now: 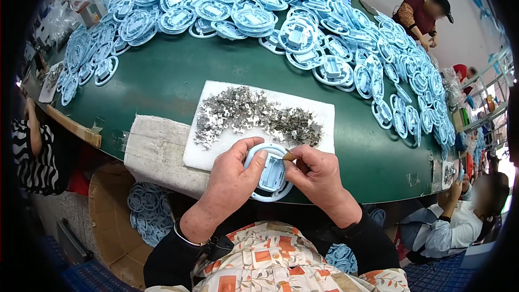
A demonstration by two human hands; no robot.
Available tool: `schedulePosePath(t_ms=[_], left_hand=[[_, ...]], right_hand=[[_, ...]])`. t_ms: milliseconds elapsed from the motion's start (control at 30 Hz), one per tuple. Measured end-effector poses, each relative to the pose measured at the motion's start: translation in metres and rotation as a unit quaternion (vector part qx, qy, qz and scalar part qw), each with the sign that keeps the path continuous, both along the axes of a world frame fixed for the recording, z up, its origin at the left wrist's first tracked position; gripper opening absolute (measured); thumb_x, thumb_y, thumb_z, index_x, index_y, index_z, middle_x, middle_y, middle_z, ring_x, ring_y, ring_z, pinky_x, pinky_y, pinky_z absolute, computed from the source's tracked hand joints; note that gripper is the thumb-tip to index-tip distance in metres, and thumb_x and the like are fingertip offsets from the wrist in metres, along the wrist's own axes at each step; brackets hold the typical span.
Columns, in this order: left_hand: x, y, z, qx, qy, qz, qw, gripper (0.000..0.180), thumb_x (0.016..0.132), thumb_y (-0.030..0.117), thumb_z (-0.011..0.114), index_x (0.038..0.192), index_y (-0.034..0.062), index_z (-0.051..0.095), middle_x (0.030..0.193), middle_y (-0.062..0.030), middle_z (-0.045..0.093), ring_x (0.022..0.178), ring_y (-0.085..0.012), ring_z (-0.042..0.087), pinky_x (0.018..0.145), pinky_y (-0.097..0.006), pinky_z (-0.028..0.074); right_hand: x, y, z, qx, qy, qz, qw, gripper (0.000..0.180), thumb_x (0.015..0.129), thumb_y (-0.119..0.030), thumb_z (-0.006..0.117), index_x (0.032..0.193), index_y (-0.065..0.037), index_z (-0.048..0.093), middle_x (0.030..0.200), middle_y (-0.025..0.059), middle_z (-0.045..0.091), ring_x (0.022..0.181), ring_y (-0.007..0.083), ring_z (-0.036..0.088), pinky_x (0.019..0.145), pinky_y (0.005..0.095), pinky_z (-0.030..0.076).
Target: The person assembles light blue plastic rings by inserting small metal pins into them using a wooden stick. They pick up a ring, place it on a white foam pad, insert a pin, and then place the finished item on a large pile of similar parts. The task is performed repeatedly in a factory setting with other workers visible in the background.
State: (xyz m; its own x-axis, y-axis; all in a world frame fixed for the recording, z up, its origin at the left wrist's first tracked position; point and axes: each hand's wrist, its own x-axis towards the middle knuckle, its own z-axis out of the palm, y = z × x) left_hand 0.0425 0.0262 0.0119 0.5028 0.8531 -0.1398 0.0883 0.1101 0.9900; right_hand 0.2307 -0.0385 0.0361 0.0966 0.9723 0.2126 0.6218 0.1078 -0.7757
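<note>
A light blue ring-shaped plastic part point(273, 174) with a rectangular battery-like compartment in its middle is held just past the table's near edge. My left hand point(230, 178) grips its left rim, thumb on top. My right hand point(319, 176) is closed in a pinch at the upper right of the ring. Something brownish shows at those fingertips, too small to make out. Just beyond both hands lies a white foam board point(325, 112), bearing a heap of small shiny metal clips point(243, 111).
A large pile of similar blue parts point(248, 19) curves across the far side of the green table point(146, 84). Left of the foam board sits a worn whitish block point(157, 143). Below stands a cardboard box point(108, 211) with more blue parts. Other people work around the table.
</note>
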Motion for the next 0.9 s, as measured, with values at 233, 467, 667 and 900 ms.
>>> schedulePosePath(t_ms=[233, 467, 667, 900], left_hand=[[0.000, 0.002, -0.004, 0.006, 0.012, 0.006, 1.000, 0.039, 0.105, 0.016, 0.061, 0.134, -0.0089, 0.054, 0.104, -0.0094, 0.069, 0.087, -0.0056, 0.061, 0.072, -0.022, 0.052], [-0.001, 0.002, 0.000, -0.005, 0.019, -0.001, 1.000, 0.040, 0.105, 0.016, 0.061, 0.134, -0.0097, 0.053, 0.105, -0.0098, 0.069, 0.087, -0.0059, 0.061, 0.073, -0.022, 0.052], [0.000, 0.001, 0.000, -0.033, -0.023, 0.004, 0.999, 0.040, 0.105, 0.016, 0.060, 0.135, -0.0081, 0.053, 0.103, -0.0071, 0.069, 0.085, -0.0050, 0.061, 0.071, -0.021, 0.052], [-0.014, -0.004, 0.012, -0.130, -0.143, -0.044, 0.980, 0.040, 0.104, 0.013, 0.059, 0.138, -0.0042, 0.050, 0.114, -0.0078, 0.066, 0.095, -0.0067, 0.063, 0.081, -0.022, 0.054]], right_hand=[[-0.001, 0.005, 0.007, 0.036, -0.145, 0.033, 0.988, 0.012, 0.083, -0.007, 0.074, 0.092, -0.008, 0.067, 0.075, 0.0094, 0.068, 0.063, 0.0292, 0.067, 0.056, 0.0366, 0.053], [0.004, -0.001, 0.011, 0.026, -0.086, 0.019, 0.996, 0.016, 0.086, -0.008, 0.074, 0.101, -0.008, 0.069, 0.073, 0.0091, 0.068, 0.060, 0.0253, 0.067, 0.054, 0.0355, 0.052], [0.005, -0.001, 0.008, -0.038, -0.035, -0.015, 0.999, 0.019, 0.092, -0.014, 0.074, 0.107, -0.004, 0.069, 0.071, 0.0111, 0.066, 0.055, 0.0192, 0.063, 0.052, 0.0319, 0.048], [0.019, 0.000, 0.008, -0.232, 0.287, 0.029, 0.929, 0.025, 0.101, -0.026, 0.068, 0.103, -0.001, 0.067, 0.077, -0.0029, 0.063, 0.067, 0.0037, 0.052, 0.057, 0.0235, 0.043]])
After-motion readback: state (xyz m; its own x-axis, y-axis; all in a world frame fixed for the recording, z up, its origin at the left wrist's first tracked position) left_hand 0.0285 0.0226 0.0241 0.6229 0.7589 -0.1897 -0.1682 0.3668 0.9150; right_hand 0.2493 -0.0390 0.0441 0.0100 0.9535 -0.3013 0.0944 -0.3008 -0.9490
